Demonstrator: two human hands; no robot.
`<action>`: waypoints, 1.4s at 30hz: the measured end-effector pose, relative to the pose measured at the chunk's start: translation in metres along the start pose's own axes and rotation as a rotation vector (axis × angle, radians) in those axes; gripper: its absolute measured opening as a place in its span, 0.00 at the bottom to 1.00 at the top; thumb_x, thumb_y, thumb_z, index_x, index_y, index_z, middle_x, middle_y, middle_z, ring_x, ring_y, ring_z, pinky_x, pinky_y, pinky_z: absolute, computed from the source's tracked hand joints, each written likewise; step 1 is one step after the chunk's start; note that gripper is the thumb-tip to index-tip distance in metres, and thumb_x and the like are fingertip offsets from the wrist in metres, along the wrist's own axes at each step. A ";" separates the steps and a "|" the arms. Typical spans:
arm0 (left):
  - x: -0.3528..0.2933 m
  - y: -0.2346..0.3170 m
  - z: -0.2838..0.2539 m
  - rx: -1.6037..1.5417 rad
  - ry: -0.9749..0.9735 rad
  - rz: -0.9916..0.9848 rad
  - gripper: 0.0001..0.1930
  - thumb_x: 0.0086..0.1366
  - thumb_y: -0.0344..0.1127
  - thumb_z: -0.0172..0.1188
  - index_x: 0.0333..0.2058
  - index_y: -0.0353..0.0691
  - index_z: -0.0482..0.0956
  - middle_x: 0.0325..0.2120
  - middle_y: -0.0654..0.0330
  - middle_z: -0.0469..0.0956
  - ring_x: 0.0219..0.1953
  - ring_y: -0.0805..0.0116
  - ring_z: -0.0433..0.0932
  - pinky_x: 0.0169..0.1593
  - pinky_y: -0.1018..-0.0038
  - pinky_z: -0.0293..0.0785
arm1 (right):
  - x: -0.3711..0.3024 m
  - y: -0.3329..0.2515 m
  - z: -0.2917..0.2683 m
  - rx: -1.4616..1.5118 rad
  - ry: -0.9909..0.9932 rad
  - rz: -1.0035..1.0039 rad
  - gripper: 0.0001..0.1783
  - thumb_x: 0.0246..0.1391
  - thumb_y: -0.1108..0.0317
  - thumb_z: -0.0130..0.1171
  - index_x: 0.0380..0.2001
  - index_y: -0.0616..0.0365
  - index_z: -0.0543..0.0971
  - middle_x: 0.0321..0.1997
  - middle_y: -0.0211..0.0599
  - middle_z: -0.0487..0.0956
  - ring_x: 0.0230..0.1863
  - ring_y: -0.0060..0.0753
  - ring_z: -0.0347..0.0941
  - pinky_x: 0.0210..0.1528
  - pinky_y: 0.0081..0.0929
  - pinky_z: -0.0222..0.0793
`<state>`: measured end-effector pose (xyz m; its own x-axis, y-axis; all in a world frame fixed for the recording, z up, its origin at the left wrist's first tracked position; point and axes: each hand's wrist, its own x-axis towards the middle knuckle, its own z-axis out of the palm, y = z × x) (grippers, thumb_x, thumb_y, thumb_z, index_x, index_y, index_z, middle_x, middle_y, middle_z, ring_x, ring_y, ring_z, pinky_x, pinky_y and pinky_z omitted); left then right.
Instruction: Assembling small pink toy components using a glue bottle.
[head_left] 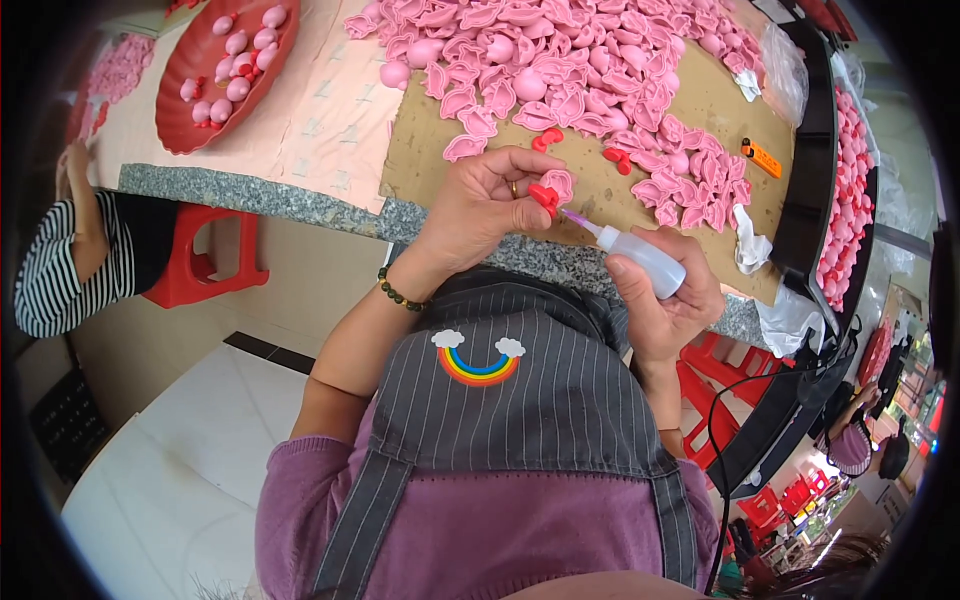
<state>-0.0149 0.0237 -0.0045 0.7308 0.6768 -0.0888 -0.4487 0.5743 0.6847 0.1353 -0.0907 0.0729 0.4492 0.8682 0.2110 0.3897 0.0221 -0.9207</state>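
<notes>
Between the thumb and fingers of my left hand [475, 210] is a small red plastic piece [545, 198], pinched together with a pink shell-shaped piece [559, 183]. My right hand [672, 310] grips a translucent squeeze bottle [650, 263] lying on its side. Its thin purple tip [580, 221] points at the red piece, and whether they touch I cannot tell. Just beyond my hands, a large heap of pink shell pieces [560, 70] covers the brown cardboard [430, 135]. Two loose red pieces, one a curved red piece [547, 139], lie near its front edge.
A red dish [172, 125] holding several pink round pieces stands at the far left. At the right are crumpled tissue [752, 242], an orange-and-black object [762, 157] and a black bin [815, 190] of pink and red pieces. Another person in stripes [75, 260] sits left, by a red stool [205, 260].
</notes>
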 end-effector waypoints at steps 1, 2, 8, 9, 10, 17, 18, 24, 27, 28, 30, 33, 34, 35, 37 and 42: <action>0.000 0.000 0.000 0.002 -0.003 -0.003 0.25 0.46 0.22 0.65 0.45 0.31 0.69 0.41 0.54 0.74 0.44 0.71 0.74 0.48 0.77 0.71 | 0.001 -0.001 0.000 -0.002 -0.009 -0.003 0.13 0.38 0.73 0.67 0.29 0.66 0.76 0.28 0.33 0.75 0.28 0.18 0.69 0.31 0.15 0.63; 0.001 0.000 0.000 -0.005 -0.002 -0.001 0.25 0.46 0.22 0.64 0.46 0.31 0.69 0.41 0.54 0.74 0.44 0.70 0.74 0.48 0.77 0.71 | 0.001 -0.001 0.000 -0.002 -0.005 -0.002 0.13 0.38 0.73 0.67 0.29 0.66 0.76 0.28 0.33 0.75 0.28 0.18 0.69 0.31 0.15 0.63; 0.000 0.000 0.000 0.009 -0.006 0.004 0.25 0.47 0.22 0.64 0.46 0.31 0.69 0.42 0.52 0.74 0.45 0.69 0.73 0.50 0.76 0.70 | 0.001 -0.002 0.000 -0.021 -0.025 -0.001 0.13 0.38 0.72 0.67 0.29 0.66 0.76 0.28 0.33 0.76 0.27 0.18 0.69 0.31 0.15 0.63; 0.000 0.000 -0.001 0.009 -0.012 0.007 0.25 0.47 0.22 0.64 0.46 0.31 0.68 0.42 0.51 0.74 0.45 0.68 0.73 0.50 0.76 0.70 | 0.002 -0.004 0.000 -0.015 -0.022 0.000 0.13 0.38 0.72 0.67 0.29 0.66 0.76 0.27 0.33 0.76 0.27 0.18 0.69 0.30 0.15 0.63; 0.000 -0.001 -0.001 0.014 -0.018 0.004 0.25 0.47 0.22 0.64 0.46 0.31 0.68 0.42 0.51 0.74 0.45 0.68 0.73 0.50 0.76 0.70 | 0.002 -0.004 0.001 -0.009 -0.020 0.002 0.13 0.38 0.72 0.67 0.29 0.66 0.76 0.26 0.33 0.76 0.27 0.18 0.69 0.30 0.15 0.63; 0.002 -0.003 -0.004 0.053 -0.035 0.024 0.24 0.50 0.26 0.63 0.47 0.33 0.67 0.43 0.51 0.73 0.44 0.66 0.74 0.42 0.66 0.78 | 0.007 0.002 0.001 -0.028 -0.049 -0.095 0.13 0.38 0.72 0.67 0.28 0.65 0.76 0.23 0.32 0.75 0.24 0.18 0.68 0.27 0.14 0.62; 0.002 -0.003 -0.004 0.059 -0.032 0.028 0.24 0.50 0.27 0.63 0.47 0.33 0.67 0.43 0.51 0.73 0.44 0.65 0.74 0.41 0.64 0.80 | 0.009 0.004 0.002 -0.023 -0.032 -0.148 0.13 0.37 0.72 0.67 0.27 0.65 0.76 0.21 0.33 0.75 0.21 0.18 0.68 0.24 0.15 0.61; 0.001 -0.001 0.001 0.040 -0.003 0.063 0.25 0.49 0.28 0.64 0.47 0.35 0.68 0.42 0.52 0.74 0.41 0.69 0.76 0.41 0.75 0.78 | 0.005 -0.002 -0.002 -0.007 -0.030 -0.068 0.13 0.39 0.72 0.66 0.29 0.66 0.76 0.24 0.33 0.75 0.24 0.17 0.68 0.27 0.14 0.61; 0.001 0.002 0.001 0.006 0.006 0.026 0.25 0.50 0.29 0.64 0.47 0.35 0.68 0.41 0.51 0.75 0.36 0.72 0.76 0.39 0.79 0.76 | 0.004 0.001 -0.003 0.007 -0.001 -0.068 0.13 0.39 0.72 0.66 0.29 0.67 0.76 0.24 0.33 0.75 0.24 0.17 0.67 0.27 0.13 0.61; 0.001 0.003 0.002 0.006 0.007 0.027 0.25 0.50 0.29 0.64 0.47 0.35 0.68 0.41 0.51 0.75 0.36 0.72 0.76 0.39 0.79 0.76 | 0.004 0.002 -0.004 0.006 0.014 -0.084 0.13 0.39 0.72 0.66 0.29 0.67 0.76 0.24 0.33 0.75 0.24 0.17 0.67 0.27 0.13 0.60; 0.000 0.003 0.002 -0.029 0.021 -0.003 0.25 0.50 0.31 0.65 0.47 0.35 0.68 0.41 0.51 0.75 0.33 0.73 0.76 0.38 0.79 0.75 | 0.003 0.002 -0.004 0.003 0.015 -0.075 0.13 0.39 0.72 0.66 0.29 0.67 0.76 0.24 0.33 0.75 0.24 0.17 0.67 0.27 0.13 0.60; 0.000 0.002 0.002 -0.021 0.017 0.014 0.25 0.50 0.32 0.65 0.47 0.35 0.68 0.41 0.52 0.75 0.33 0.73 0.76 0.38 0.79 0.75 | 0.003 0.002 -0.004 -0.007 0.006 -0.060 0.13 0.39 0.72 0.66 0.29 0.66 0.76 0.24 0.33 0.75 0.25 0.17 0.67 0.27 0.13 0.60; 0.000 0.002 0.002 -0.021 0.018 0.014 0.25 0.50 0.32 0.65 0.47 0.35 0.68 0.41 0.52 0.75 0.33 0.73 0.76 0.38 0.79 0.75 | 0.003 0.003 -0.004 -0.013 -0.004 -0.053 0.13 0.39 0.72 0.66 0.29 0.66 0.76 0.24 0.32 0.75 0.25 0.17 0.67 0.27 0.13 0.60; 0.001 0.002 0.002 -0.020 0.015 0.019 0.25 0.50 0.32 0.65 0.47 0.35 0.68 0.40 0.52 0.75 0.33 0.73 0.76 0.38 0.79 0.75 | 0.004 0.003 -0.003 -0.013 -0.004 -0.052 0.13 0.39 0.72 0.66 0.29 0.66 0.76 0.24 0.32 0.75 0.25 0.17 0.67 0.27 0.13 0.60; 0.002 0.002 0.001 -0.018 0.012 0.023 0.25 0.50 0.32 0.65 0.47 0.35 0.69 0.40 0.52 0.75 0.33 0.73 0.76 0.38 0.79 0.74 | 0.004 0.004 -0.002 -0.012 -0.008 -0.069 0.13 0.39 0.72 0.66 0.29 0.66 0.76 0.24 0.32 0.75 0.25 0.17 0.67 0.27 0.13 0.60; 0.002 0.003 0.003 0.003 0.025 0.014 0.24 0.50 0.31 0.64 0.47 0.35 0.69 0.40 0.52 0.75 0.34 0.73 0.76 0.39 0.79 0.75 | 0.004 0.005 -0.002 -0.015 -0.010 -0.069 0.13 0.39 0.72 0.67 0.29 0.65 0.76 0.24 0.31 0.75 0.25 0.16 0.67 0.27 0.13 0.60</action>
<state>-0.0132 0.0252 -0.0003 0.7113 0.6962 -0.0970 -0.4573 0.5632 0.6883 0.1408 -0.0880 0.0702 0.4129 0.8695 0.2709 0.4317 0.0750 -0.8989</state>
